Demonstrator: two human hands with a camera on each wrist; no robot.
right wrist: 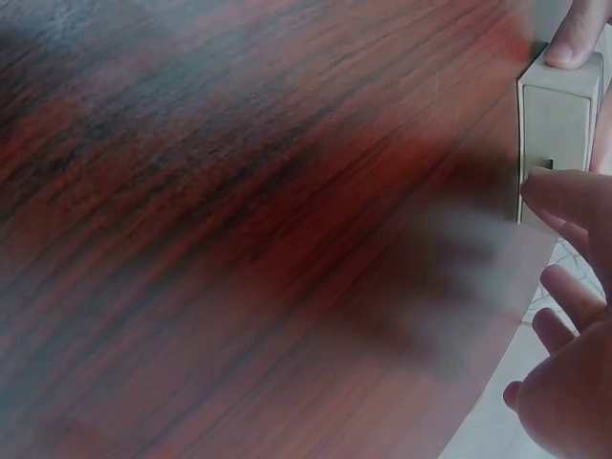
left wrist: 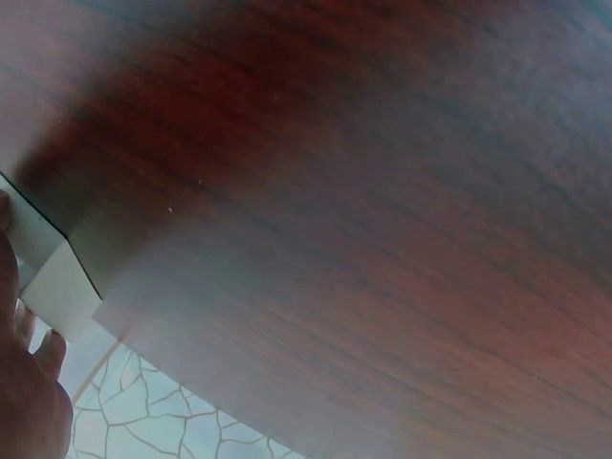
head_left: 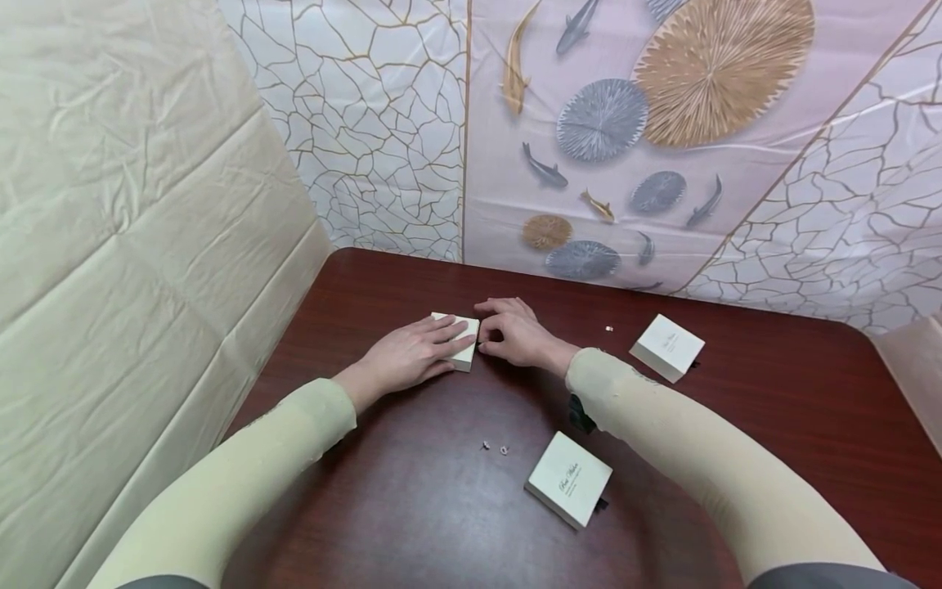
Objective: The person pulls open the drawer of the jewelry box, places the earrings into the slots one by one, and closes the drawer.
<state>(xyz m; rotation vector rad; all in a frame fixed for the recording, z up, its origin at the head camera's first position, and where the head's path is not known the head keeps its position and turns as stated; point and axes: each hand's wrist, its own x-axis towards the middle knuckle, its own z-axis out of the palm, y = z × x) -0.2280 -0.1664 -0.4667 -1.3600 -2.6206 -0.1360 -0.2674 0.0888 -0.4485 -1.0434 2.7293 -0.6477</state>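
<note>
A small white box lies flat at the back middle of the table. My left hand holds it, fingers spread over the lid and thumb at the near side; the right wrist view shows that thumb against the box. At its right end, my right hand has thumb and forefinger brought together at a short black pull tab, the other fingers bent loosely. This end of the box looks like a drawer front set flush in its sleeve. The left wrist view catches only a corner of the box.
Another white box with printed lettering lies at the front, and a similar one at the back right; both have black tabs. Two tiny shiny pieces of jewelry, like earrings, lie mid-table. A small gold-coloured piece is further back.
</note>
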